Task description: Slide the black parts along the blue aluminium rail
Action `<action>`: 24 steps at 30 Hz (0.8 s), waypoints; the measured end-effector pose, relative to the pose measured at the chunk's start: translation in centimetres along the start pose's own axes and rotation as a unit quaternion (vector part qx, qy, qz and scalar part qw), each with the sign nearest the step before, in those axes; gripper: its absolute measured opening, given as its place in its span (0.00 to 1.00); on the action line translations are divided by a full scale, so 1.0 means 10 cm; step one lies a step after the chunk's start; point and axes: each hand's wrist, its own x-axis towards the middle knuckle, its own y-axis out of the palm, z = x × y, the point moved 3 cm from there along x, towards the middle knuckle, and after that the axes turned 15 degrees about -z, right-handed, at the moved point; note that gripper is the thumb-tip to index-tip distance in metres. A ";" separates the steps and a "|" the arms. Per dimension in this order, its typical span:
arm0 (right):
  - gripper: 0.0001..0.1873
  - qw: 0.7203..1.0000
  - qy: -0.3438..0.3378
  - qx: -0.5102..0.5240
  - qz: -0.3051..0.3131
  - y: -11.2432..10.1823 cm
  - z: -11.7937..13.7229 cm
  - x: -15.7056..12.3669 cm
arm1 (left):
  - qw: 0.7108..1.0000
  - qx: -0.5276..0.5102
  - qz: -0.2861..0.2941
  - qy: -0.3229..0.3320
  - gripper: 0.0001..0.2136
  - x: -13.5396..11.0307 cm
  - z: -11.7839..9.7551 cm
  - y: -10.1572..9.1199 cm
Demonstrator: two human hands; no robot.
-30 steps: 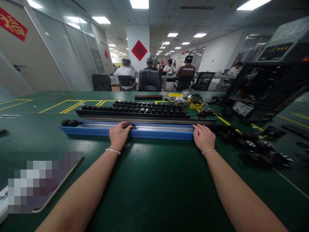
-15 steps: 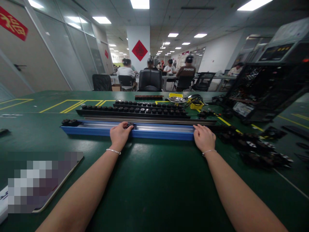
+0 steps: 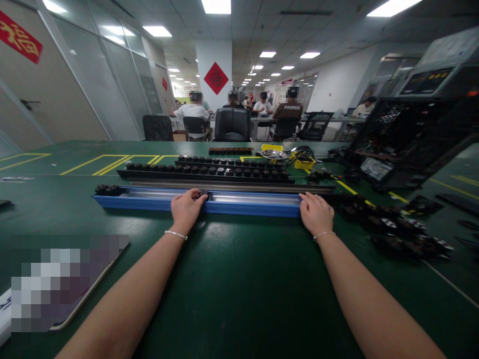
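Note:
A long blue channel (image 3: 250, 208) with a shiny metallic inside lies across the green table in front of me. My left hand (image 3: 185, 208) pinches a small black part (image 3: 203, 193) inside the channel, left of its middle; my fingers partly hide it. At the channel's right end, my right hand (image 3: 317, 212) grips the edge, its fingers over the top. More small black parts (image 3: 108, 189) sit together in the channel's left end.
Behind the channel lie a dark metal strip (image 3: 232, 186) and black rails (image 3: 205, 171) bearing rows of black parts. Black pieces (image 3: 409, 244) are heaped at right, before an open computer case (image 3: 407, 134). A pixelated flat object (image 3: 93, 279) lies at left. People sit at far tables.
My left hand has shifted very slightly right with the small black part. My right hand stays on the channel's end. A far person in white has moved an arm outward.

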 end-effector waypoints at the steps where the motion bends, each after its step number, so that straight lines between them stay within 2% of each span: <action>1: 0.22 1.000 -0.002 -0.001 -0.002 0.00 0.00 0.00 | 1.000 0.001 0.001 0.001 0.15 0.00 0.00 0.00; 11: 0.21 1.000 -0.011 -0.001 -0.024 0.01 -0.01 -0.01 | 1.000 -0.019 0.002 0.022 0.14 -0.01 0.02 0.05; 24: 0.21 1.000 -0.010 -0.010 -0.017 0.03 -0.02 -0.01 | 0.999 -0.027 -0.016 0.044 0.15 -0.01 0.01 0.02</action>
